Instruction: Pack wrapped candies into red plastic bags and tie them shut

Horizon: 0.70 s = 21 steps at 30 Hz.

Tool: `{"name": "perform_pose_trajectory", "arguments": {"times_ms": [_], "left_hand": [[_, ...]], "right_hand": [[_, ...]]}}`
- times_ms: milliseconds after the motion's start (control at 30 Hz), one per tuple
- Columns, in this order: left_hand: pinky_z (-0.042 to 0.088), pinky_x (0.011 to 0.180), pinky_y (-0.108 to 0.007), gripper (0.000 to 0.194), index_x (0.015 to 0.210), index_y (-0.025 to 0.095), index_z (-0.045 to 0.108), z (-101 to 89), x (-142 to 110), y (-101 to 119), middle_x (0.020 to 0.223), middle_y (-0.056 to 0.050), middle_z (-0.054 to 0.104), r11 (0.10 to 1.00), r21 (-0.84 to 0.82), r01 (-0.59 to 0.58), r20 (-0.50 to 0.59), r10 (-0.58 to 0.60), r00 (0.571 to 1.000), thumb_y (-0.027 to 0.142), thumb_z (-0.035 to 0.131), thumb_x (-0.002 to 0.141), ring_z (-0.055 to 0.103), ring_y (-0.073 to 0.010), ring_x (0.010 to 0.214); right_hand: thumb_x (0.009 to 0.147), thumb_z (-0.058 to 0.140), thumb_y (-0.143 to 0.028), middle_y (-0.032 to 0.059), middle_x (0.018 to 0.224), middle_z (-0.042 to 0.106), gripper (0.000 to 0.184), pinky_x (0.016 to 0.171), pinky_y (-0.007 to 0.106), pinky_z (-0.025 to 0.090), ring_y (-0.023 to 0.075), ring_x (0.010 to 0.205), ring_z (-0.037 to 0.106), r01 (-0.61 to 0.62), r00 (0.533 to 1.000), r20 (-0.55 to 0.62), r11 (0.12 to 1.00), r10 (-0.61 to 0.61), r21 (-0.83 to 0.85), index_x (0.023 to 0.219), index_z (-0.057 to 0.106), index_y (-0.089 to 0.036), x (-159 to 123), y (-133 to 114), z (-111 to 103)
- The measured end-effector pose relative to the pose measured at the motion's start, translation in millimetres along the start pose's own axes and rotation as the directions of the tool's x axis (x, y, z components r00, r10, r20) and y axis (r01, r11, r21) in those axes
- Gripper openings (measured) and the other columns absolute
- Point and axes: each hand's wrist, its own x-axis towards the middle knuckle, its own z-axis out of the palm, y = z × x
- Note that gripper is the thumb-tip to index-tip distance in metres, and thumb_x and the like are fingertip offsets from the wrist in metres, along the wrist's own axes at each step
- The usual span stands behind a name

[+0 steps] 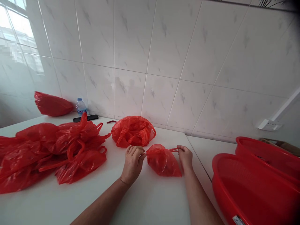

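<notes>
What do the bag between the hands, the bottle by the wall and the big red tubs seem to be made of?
Bag: thin, glossy plastic film, by its sharp wrinkles and see-through red.
Bottle: probably clear, shiny plastic, since its upper part is see-through.
Tubs: likely rigid plastic, satin finish, by the even colour and smooth, rounded rims.

Held red bag [163,163], indistinct inside

A tiled indoor workroom, whether in a home or a business unclear: marble-veined wall tiles [131,37] fill the frame's upper half, window light [20,26] glares at upper left, and white tables [150,200] carry red plastic bags [82,159] at left and center.
</notes>
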Motion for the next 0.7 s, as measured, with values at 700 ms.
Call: {"name": "perform_pose_trajectory", "arguments": {"times_ms": [700], "left_hand": [[0.043,0.096,-0.044,0.066,0.13,0.023,0.044,14.0,-14,-15,0.128,-0.013,0.051,0.932,-0.281,0.228,0.263,-0.154,0.952,0.042,0.07,0.072,0.049,-0.0279,0.119]], "right_hand": [[0.078,0.046,-0.059,0.0036,0.072,0.065,0.043,0.055,0.028,0.045,0.0171,0.058,0.058,-0.012,0.962,0.275,0.999,-0.002,0.048,0.082,0.06,-0.018,-18,11,7]]}}
